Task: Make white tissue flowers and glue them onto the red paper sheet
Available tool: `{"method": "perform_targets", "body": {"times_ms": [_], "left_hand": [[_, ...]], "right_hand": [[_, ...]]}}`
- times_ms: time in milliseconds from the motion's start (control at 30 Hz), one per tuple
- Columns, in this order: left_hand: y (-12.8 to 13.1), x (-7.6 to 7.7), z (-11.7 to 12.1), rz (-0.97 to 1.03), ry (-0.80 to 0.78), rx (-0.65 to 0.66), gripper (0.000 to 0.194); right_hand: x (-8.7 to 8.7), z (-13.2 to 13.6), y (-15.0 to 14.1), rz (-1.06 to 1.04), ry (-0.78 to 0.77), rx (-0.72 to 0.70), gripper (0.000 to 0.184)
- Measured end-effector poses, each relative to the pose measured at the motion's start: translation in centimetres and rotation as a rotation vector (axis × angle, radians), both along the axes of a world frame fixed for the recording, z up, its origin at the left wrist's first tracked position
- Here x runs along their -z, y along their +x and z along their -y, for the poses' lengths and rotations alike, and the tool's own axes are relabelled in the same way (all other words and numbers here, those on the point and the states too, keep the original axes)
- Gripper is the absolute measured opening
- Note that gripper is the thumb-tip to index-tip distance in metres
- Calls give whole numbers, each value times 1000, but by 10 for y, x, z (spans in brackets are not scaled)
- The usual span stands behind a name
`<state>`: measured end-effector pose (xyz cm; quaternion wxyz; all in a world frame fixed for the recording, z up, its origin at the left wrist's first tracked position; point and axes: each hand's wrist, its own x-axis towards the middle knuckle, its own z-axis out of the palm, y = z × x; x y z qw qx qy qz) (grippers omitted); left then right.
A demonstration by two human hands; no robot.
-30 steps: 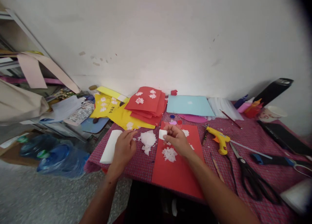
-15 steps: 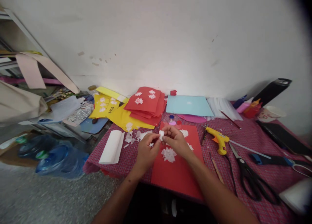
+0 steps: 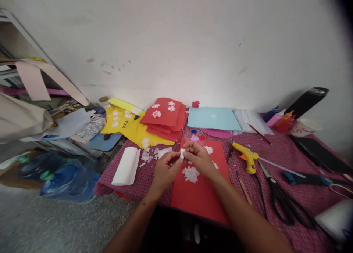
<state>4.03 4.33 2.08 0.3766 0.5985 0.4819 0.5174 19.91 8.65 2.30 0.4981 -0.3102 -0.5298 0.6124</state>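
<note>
Between the fingertips of both hands is a small crumpled piece of white paper (image 3: 182, 154). My left hand (image 3: 167, 167) pinches it from the left, and my right hand (image 3: 199, 156) pinches it from the right. Both are held over the upper left part of a red paper sheet (image 3: 200, 199). White paper blossoms lie on that sheet; the largest blossom (image 3: 191, 174) is just below my right hand, and another (image 3: 209, 150) shows beyond it. Torn white paper scraps (image 3: 147, 155) are scattered left of my hands, beside a folded white paper (image 3: 126, 166).
A yellow glue gun (image 3: 248, 157), black scissors (image 3: 286, 199) and a blue-handled tool (image 3: 306, 179) lie on the right. Behind are stacked red sheets (image 3: 162, 117), a light blue sheet (image 3: 213, 120) and paint bottles (image 3: 285, 121). A black tumbler (image 3: 306, 102) leans near a paper cup (image 3: 306, 127).
Both hands stay in nearly the same place, with the fingers shifting slightly around the white paper. The whole view has moved very slightly.
</note>
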Motion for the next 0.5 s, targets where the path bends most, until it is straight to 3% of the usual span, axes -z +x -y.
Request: {"method": "perform_targets", "body": {"times_ms": [500], "left_hand": [[-1,-2,-2,-1,-77,-62,13]], "right_hand": [[0,2,-1,91,21,5,26]]}}
